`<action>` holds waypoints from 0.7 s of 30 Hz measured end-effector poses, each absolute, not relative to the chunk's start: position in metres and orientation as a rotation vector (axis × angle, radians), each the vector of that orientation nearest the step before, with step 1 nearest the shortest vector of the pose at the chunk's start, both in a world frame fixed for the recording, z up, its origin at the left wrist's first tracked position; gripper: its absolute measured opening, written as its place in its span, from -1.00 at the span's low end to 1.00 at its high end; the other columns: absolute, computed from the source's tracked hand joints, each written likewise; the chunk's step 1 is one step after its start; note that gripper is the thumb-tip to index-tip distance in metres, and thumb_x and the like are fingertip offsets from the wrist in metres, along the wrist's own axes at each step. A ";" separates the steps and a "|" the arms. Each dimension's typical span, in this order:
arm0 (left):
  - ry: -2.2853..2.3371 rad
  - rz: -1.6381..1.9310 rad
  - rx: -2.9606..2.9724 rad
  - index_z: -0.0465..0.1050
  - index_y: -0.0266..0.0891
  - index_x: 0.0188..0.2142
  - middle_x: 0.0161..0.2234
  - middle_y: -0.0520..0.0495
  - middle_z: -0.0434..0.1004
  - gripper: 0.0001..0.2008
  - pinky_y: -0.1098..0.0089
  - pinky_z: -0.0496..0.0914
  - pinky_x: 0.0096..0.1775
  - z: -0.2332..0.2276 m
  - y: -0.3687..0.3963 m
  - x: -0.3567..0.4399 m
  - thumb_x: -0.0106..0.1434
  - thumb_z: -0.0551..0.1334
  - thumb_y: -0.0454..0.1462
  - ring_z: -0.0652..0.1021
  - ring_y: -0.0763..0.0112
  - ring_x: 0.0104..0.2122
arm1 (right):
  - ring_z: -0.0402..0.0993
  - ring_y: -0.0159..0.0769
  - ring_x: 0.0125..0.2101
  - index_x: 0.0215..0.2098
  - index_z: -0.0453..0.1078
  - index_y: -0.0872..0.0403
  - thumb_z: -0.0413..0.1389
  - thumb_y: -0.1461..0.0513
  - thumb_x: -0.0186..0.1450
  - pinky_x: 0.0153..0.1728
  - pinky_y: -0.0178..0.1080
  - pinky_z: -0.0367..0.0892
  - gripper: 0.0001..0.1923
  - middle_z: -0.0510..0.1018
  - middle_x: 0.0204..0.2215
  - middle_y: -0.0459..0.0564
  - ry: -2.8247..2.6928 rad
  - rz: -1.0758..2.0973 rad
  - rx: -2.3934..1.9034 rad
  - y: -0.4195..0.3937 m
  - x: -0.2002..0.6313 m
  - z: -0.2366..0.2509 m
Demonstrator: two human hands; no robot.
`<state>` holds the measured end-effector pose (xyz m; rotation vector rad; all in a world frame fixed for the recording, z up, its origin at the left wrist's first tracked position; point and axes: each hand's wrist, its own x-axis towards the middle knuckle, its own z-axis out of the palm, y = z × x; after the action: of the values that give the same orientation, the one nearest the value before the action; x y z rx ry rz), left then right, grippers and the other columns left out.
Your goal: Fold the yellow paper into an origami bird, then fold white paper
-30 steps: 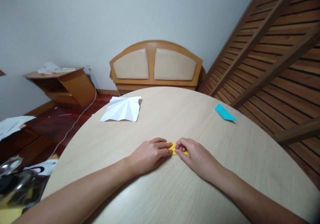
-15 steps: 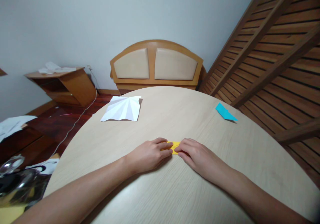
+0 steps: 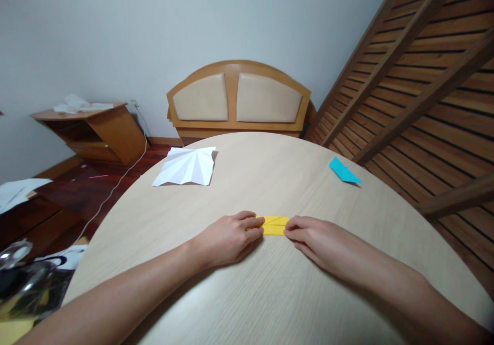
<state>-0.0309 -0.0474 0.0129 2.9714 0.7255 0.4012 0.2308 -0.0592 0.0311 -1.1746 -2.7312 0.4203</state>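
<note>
A small strip of folded yellow paper point(image 3: 274, 225) lies flat on the table in front of me, with a diagonal crease and a lengthwise fold line showing. My left hand point(image 3: 231, 237) rests on its left end, fingers stretched out and slightly apart, covering that end. At the right end, the fingertips and thumb of my right hand point(image 3: 312, 237) pinch the paper's edge. The middle of the strip shows between the two hands.
The round, pale wooden table point(image 3: 254, 180) holds a creased white sheet point(image 3: 185, 166) at the far left and a folded turquoise paper point(image 3: 345, 171) at the far right. Beyond stand a headboard point(image 3: 237, 95), a low cabinet point(image 3: 108, 134) and a slatted wooden panel point(image 3: 436, 98).
My right hand has slid right along the yellow paper to its right end, uncovering more of the strip. My left hand stays on the left end. The view has shifted slightly.
</note>
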 end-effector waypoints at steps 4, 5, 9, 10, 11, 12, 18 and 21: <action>0.745 0.382 2.967 0.49 -0.32 -0.04 0.09 -0.25 0.53 -0.76 0.15 0.51 0.05 0.015 -0.048 -0.031 0.45 0.07 -0.33 0.51 0.11 0.08 | 0.59 -0.13 -0.11 -0.03 0.54 0.06 0.02 0.38 0.39 -0.03 -0.11 0.46 -0.69 0.62 -0.08 0.09 -2.772 0.377 -1.218 -0.064 0.228 0.044; 0.754 0.381 2.964 0.49 -0.31 -0.03 0.09 -0.24 0.53 -0.76 0.15 0.51 0.05 0.015 -0.049 -0.031 0.45 0.07 -0.32 0.51 0.11 0.08 | 0.59 -0.12 -0.11 0.01 0.52 0.04 0.03 0.37 0.39 -0.04 -0.10 0.47 -0.68 0.62 -0.08 0.08 -2.774 0.348 -1.220 -0.065 0.227 0.047; 0.760 0.406 2.952 0.49 -0.29 -0.04 0.08 -0.23 0.53 -0.78 0.16 0.50 0.06 0.015 -0.049 -0.030 0.45 0.09 -0.32 0.51 0.15 0.08 | 0.59 -0.09 -0.13 0.08 0.48 -0.02 0.12 0.29 0.38 -0.09 -0.05 0.49 -0.69 0.60 -0.07 0.06 -2.803 0.260 -1.218 -0.072 0.219 0.053; 0.762 0.413 2.948 0.49 -0.28 -0.04 0.07 -0.23 0.53 -0.78 0.17 0.49 0.06 0.015 -0.050 -0.030 0.45 0.10 -0.32 0.51 0.16 0.08 | 0.58 -0.08 -0.11 0.08 0.47 -0.02 0.14 0.27 0.38 -0.09 -0.03 0.50 -0.69 0.59 -0.06 0.06 -2.816 0.236 -1.219 -0.073 0.217 0.052; 0.765 0.417 2.944 0.49 -0.28 -0.04 0.07 -0.22 0.54 -0.78 0.17 0.49 0.07 0.015 -0.050 -0.030 0.45 0.10 -0.32 0.51 0.16 0.08 | 0.57 -0.06 -0.10 0.07 0.48 -0.03 0.16 0.25 0.37 -0.09 0.00 0.50 -0.70 0.58 -0.05 0.07 -2.828 0.210 -1.222 -0.074 0.215 0.050; 0.767 0.419 2.942 0.49 -0.28 -0.03 0.07 -0.22 0.54 -0.78 0.17 0.49 0.07 0.015 -0.050 -0.030 0.45 0.10 -0.32 0.52 0.16 0.07 | 0.56 -0.04 -0.09 0.06 0.48 -0.02 0.18 0.24 0.37 -0.09 0.02 0.50 -0.70 0.58 -0.05 0.07 -2.835 0.181 -1.226 -0.075 0.213 0.048; 0.757 0.420 2.941 0.49 -0.30 -0.04 0.08 -0.21 0.53 -0.77 0.18 0.49 0.07 0.015 -0.049 -0.031 0.44 0.10 -0.32 0.51 0.14 0.07 | 0.55 0.03 -0.07 0.02 0.49 0.07 0.26 0.24 0.29 -0.10 0.03 0.51 -0.68 0.59 -0.05 0.14 -2.843 0.049 -1.249 -0.079 0.208 0.036; 0.756 0.436 2.941 0.49 -0.28 -0.04 0.08 -0.21 0.54 -0.78 0.18 0.48 0.08 0.014 -0.049 -0.031 0.45 0.09 -0.32 0.51 0.16 0.08 | 0.56 0.02 -0.10 -0.02 0.50 0.10 0.26 0.24 0.29 -0.12 0.02 0.52 -0.71 0.61 -0.09 0.15 -2.845 0.001 -1.234 -0.081 0.206 0.036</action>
<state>-0.0309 -0.0492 0.0135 2.9406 0.7560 0.4363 0.2063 -0.0806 0.0362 -1.2343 -2.8449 0.0014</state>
